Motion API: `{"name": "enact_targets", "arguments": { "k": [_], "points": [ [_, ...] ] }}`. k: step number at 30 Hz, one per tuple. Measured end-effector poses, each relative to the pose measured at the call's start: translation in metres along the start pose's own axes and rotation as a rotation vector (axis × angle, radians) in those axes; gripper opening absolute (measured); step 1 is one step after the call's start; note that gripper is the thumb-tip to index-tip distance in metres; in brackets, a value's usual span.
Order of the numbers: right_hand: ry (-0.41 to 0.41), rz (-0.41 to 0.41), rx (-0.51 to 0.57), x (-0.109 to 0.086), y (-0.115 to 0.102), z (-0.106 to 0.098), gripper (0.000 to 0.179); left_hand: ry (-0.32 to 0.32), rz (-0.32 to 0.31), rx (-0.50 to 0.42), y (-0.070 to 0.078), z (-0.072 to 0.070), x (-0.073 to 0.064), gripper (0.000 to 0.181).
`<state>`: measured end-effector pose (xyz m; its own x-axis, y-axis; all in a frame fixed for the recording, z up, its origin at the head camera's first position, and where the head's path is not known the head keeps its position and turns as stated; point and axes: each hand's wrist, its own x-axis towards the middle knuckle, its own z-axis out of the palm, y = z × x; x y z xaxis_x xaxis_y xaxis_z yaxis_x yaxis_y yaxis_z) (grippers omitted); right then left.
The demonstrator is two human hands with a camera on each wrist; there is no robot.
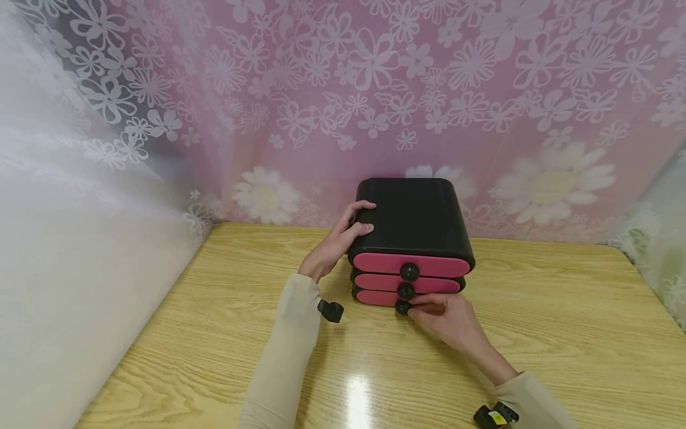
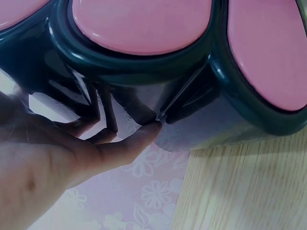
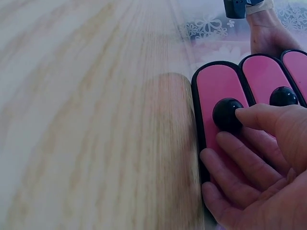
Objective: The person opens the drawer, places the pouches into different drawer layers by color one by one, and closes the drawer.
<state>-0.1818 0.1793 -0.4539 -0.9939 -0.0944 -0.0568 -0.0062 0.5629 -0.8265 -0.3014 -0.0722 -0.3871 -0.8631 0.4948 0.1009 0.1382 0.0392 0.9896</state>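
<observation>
A small black drawer chest (image 1: 409, 214) with three stacked pink drawer fronts stands on the table, each front bearing a round black knob. My left hand (image 1: 337, 241) rests against the chest's left side, fingers extended and fingertips on the black casing; the left wrist view shows those fingers (image 2: 129, 148) touching the glossy side wall. At the front, my right hand (image 1: 452, 322) pinches the lowest drawer knob (image 1: 402, 307) from its right side. In the right wrist view the thumb lies on that black knob (image 3: 227, 115), with the other fingers spread close to the pink front. All the drawers look closed.
Wood-grain table (image 1: 563, 322) surrounds the chest. A pink flowered curtain (image 1: 332, 119) hangs right behind it, and a pale sheet (image 1: 96, 238) borders the left side. Small black cameras sit on both wrists.
</observation>
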Motion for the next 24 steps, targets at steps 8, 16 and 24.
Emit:
{"name": "enact_targets", "arguments": {
  "k": [8,16,24],
  "points": [
    [0.027,-0.034,-0.038,-0.001,0.002,0.001,0.017,0.002,-0.003,0.005,0.002,0.001,0.0,0.043],
    [0.005,-0.075,-0.058,-0.005,0.003,0.0,0.022,-0.005,-0.015,0.023,0.002,0.0,-0.002,0.042],
    [-0.032,-0.185,-0.242,-0.019,0.01,-0.016,0.035,0.001,-0.007,0.133,0.002,-0.001,-0.012,0.049]
  ]
}}
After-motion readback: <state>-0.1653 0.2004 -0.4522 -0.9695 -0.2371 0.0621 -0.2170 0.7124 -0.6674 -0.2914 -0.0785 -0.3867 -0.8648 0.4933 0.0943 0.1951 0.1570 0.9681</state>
